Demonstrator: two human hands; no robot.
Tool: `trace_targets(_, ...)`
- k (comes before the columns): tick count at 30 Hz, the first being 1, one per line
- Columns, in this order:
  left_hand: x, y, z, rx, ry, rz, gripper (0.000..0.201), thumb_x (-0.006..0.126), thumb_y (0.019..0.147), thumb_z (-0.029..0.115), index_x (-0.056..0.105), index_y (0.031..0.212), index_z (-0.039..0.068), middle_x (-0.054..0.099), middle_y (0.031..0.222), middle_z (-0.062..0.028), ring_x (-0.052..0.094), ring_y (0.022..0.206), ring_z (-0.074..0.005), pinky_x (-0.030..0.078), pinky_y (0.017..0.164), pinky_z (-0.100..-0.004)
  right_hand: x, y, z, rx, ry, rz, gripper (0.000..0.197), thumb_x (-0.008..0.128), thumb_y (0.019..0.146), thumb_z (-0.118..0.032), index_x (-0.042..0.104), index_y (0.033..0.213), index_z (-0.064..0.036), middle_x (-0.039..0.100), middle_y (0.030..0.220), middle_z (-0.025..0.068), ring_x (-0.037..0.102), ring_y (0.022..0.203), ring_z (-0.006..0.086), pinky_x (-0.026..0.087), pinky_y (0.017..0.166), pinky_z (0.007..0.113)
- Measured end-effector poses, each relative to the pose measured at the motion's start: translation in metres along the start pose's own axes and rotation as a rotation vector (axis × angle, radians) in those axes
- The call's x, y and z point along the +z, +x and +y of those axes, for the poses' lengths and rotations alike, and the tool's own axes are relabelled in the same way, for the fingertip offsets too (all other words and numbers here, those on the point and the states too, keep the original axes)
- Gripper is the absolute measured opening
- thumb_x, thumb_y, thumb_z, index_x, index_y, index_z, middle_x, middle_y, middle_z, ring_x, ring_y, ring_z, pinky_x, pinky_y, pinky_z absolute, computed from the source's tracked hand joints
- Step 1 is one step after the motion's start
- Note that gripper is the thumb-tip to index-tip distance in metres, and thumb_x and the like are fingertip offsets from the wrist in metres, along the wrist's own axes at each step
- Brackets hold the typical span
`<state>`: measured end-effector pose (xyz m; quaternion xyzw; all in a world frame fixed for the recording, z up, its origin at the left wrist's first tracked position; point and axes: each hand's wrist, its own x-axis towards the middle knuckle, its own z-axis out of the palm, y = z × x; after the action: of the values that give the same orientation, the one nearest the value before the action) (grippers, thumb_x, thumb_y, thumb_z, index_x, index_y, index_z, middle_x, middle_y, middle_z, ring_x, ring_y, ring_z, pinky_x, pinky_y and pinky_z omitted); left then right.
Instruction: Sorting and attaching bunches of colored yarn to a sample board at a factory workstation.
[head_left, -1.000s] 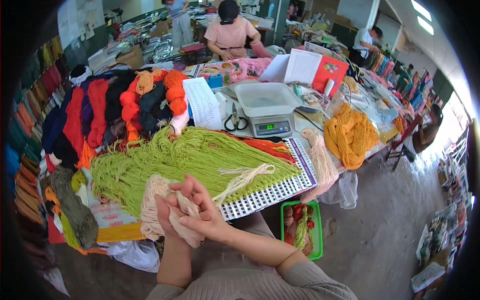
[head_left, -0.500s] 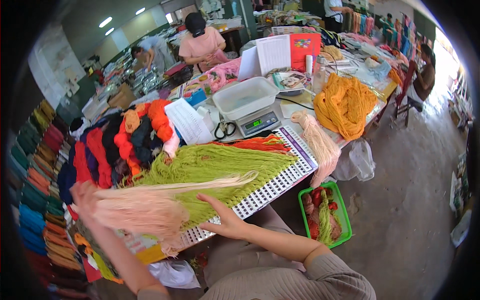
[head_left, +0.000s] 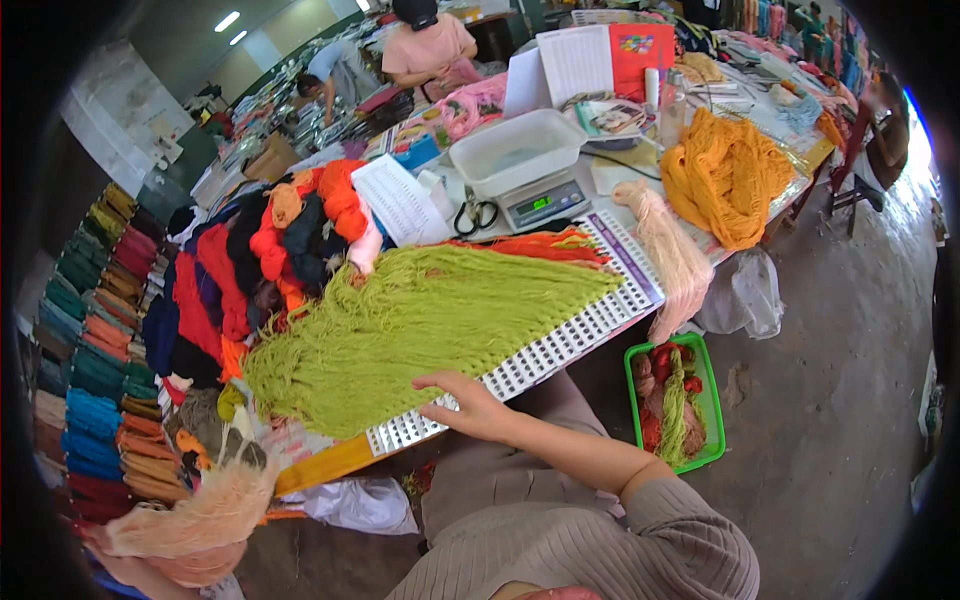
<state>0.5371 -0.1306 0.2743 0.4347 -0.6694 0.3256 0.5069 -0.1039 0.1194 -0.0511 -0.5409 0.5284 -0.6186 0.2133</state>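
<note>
Bearing peach yarn (head_left: pixel 195 515) across left hand (head_left: pixel 128 570), hiding fingers; cannot tell grip. Showing right hand (head_left: pixel 468 406) loosely spread above white punched strip (head_left: pixel 545 351), beside green yarn (head_left: pixel 420 330).

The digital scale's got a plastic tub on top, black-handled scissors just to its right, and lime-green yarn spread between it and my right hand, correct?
Not quite: in the head view, the black-handled scissors lie just to the left of the digital scale. The rest stands: plastic tub on top, lime-green yarn spread between the scale and your right hand.
</note>
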Motion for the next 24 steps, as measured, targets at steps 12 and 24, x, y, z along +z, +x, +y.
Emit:
trace_targets(12, 0.082, -0.412, 0.193, -2.042, -1.365, -0.150, 0.017, 0.054, 0.087, 0.015, 0.056, 0.099, 0.003, 0.053, 0.074, -0.0046, 0.050, 0.061, -0.0128, 0.044, 0.051, -0.0246, -0.006, 0.013, 0.010, 0.235, -0.098, -0.203, 0.023, 0.058, 0.085, -0.016, 0.061, 0.101, 0.0008, 0.064, 0.092, 0.0141, 0.061, 0.083, 0.0241, 0.048, 0.068, 0.030)
trace_targets(24, 0.117, -0.335, 0.297, -2.009, -1.579, -0.358, 0.024, 0.051, 0.092, 0.023, 0.055, 0.100, 0.000, 0.054, 0.080, -0.0054, 0.049, 0.063, -0.0109, 0.039, 0.048, -0.0206, 0.151, 0.127, 0.080, 0.613, 0.006, -1.050, 0.025, 0.055, 0.087, -0.022, 0.060, 0.090, 0.0021, 0.065, 0.077, 0.0062, 0.061, 0.062, 0.0123, 0.050, 0.055, 0.026)
